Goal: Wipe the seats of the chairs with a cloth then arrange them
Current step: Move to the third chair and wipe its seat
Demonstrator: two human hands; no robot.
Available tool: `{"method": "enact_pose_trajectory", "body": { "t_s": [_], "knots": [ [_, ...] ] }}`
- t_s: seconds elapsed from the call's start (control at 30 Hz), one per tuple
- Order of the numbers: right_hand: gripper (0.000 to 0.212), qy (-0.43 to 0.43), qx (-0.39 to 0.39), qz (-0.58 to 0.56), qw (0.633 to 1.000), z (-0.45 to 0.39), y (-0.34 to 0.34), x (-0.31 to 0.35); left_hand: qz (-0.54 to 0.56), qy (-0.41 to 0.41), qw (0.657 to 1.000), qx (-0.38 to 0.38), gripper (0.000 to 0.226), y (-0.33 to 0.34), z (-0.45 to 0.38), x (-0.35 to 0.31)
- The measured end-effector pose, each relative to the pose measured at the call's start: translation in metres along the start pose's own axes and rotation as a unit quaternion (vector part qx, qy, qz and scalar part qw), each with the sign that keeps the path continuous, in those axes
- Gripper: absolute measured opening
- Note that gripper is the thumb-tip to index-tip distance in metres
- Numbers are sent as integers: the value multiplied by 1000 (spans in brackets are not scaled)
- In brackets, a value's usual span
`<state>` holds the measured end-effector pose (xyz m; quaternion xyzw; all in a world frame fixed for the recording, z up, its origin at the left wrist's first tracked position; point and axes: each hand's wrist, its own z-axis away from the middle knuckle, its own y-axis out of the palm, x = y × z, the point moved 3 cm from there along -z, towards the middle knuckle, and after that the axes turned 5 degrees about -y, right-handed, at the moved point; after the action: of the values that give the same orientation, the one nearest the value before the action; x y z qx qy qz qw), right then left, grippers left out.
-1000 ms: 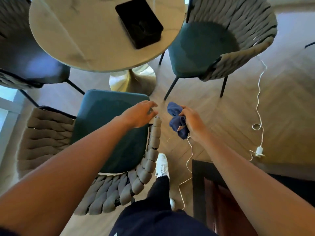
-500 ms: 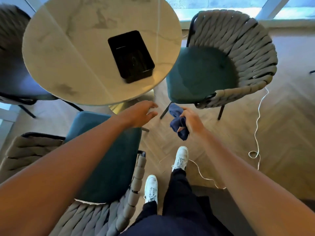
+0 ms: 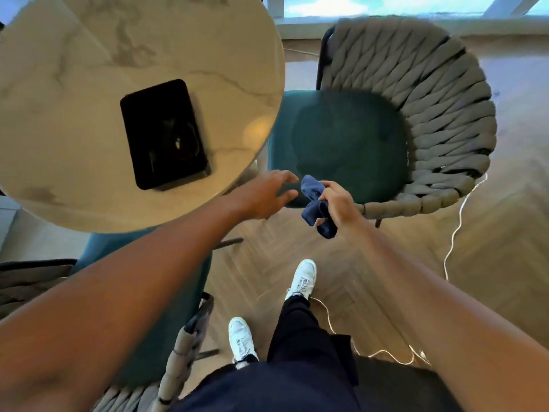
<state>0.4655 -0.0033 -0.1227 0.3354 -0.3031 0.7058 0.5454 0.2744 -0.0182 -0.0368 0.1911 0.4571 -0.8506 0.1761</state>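
Note:
A chair with a dark teal seat [image 3: 344,138] and a grey woven back [image 3: 430,93] stands ahead on the right, next to the round table. My right hand [image 3: 340,203] holds a bunched blue cloth [image 3: 316,203] just over the seat's front edge. My left hand [image 3: 267,194] is open with fingers spread, close to the left of the cloth, not touching it. A second teal chair [image 3: 166,316] with the same woven back is at lower left, partly under my left arm.
A round marble table [image 3: 74,99] carries a black rectangular tray [image 3: 163,133]. A white cable [image 3: 454,233] trails over the wooden floor on the right and behind my white shoes [image 3: 301,279]. A window runs along the far wall.
I have stepped forward toward the right chair, which now lies directly under my hands. The lower-left chair has slid back out of the centre. My left hand's fingers have spread.

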Motion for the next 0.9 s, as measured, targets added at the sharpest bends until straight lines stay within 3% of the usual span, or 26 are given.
{"method": "enact_pose_trajectory", "body": {
  "t_s": [0.33, 0.47, 0.9],
  "knots": [
    [19, -6, -121, 1, 993, -16, -82, 38, -49, 46, 997, 31, 43, 7, -78, -25],
    [20, 7, -144, -61, 988, -26, -99, 37, -55, 40, 997, 38, 43, 11, -94, -24],
    [17, 53, -101, 32, 993, -174, -205, 7, -1, -56, 997, 53, 42, 70, -225, -48]
  ]
}}
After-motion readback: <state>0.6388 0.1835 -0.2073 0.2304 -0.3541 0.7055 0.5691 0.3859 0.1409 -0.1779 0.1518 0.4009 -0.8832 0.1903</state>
